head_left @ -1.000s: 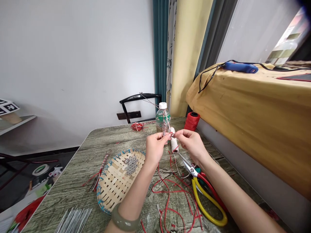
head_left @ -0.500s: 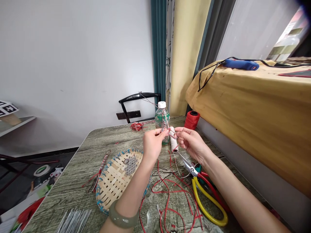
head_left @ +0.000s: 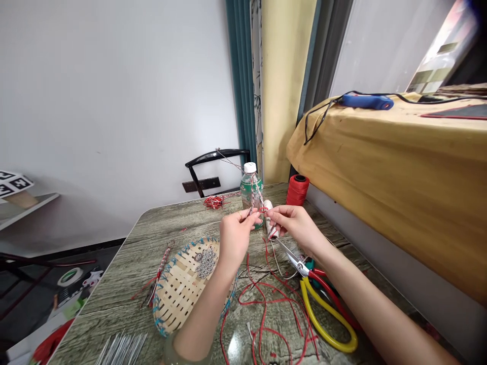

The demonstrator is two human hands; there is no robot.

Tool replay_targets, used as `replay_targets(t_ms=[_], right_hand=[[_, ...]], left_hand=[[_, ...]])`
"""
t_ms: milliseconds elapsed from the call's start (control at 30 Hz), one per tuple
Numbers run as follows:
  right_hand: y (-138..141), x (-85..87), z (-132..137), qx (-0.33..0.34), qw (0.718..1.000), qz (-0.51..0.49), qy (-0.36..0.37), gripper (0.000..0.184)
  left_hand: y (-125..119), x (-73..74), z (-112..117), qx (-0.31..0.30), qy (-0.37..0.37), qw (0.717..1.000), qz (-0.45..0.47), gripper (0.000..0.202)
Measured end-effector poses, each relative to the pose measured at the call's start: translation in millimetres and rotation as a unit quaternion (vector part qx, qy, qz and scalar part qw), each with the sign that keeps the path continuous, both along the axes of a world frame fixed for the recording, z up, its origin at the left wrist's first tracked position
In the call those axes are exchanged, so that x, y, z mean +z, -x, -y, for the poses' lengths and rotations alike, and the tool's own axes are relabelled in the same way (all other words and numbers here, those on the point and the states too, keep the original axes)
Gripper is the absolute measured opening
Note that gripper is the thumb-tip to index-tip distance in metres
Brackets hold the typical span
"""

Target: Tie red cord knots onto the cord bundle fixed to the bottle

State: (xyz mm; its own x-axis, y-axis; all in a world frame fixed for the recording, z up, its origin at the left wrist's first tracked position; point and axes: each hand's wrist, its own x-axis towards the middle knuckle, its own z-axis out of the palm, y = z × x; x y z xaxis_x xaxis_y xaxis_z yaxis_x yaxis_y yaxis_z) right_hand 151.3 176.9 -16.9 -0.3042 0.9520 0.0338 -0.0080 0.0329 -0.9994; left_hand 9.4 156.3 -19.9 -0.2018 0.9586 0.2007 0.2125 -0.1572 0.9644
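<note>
My left hand (head_left: 235,238) and my right hand (head_left: 297,225) meet above the wooden table (head_left: 125,284), fingers pinched together on a thin red and white braided cord (head_left: 254,197). The cord runs up from my fingertips to a plastic water bottle (head_left: 249,188) with a white cap, which stands just behind my hands. A white spool (head_left: 271,223) lies right under my right fingers. Loose red strings (head_left: 266,304) trail over the table below my hands.
A woven bamboo basket (head_left: 178,294) with metal rings (head_left: 205,262) lies at the left. Yellow-handled scissors (head_left: 323,309) lie at the right, a red thread spool (head_left: 297,190) behind. Metal rods (head_left: 122,350) sit at the near edge. A yellow-covered ledge (head_left: 380,167) borders the right.
The view has shifted slightly to the right. Both hands stay pinched on the cord near the bottle, with small finger movements.
</note>
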Motion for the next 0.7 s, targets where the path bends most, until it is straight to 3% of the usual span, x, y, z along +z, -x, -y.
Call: replay_targets(t_ms=[200, 467, 600, 700], right_hand=[[3.0, 5.3, 5.6, 0.005, 1.0, 0.018, -0.015, 0.02], [3.0, 10.3, 7.5, 0.02, 0.999, 0.006, -0.031, 0.025], [4.6, 10.5, 9.3, 0.029, 0.999, -0.013, -0.036, 0.029], [5.2, 9.1, 9.6, 0.027, 0.999, -0.028, -0.029, 0.024]], left_hand=[[0.6, 3.8, 17.8, 0.051, -0.033, 0.988, -0.142, 0.028], [-8.1, 17.6, 36.7, 0.041, -0.072, 0.934, -0.347, 0.025], [-12.6, 18.6, 40.6, 0.01, -0.089, 0.919, -0.383, 0.025], [-11.5, 20.4, 40.1, -0.014, -0.099, 0.923, -0.372, 0.019]])
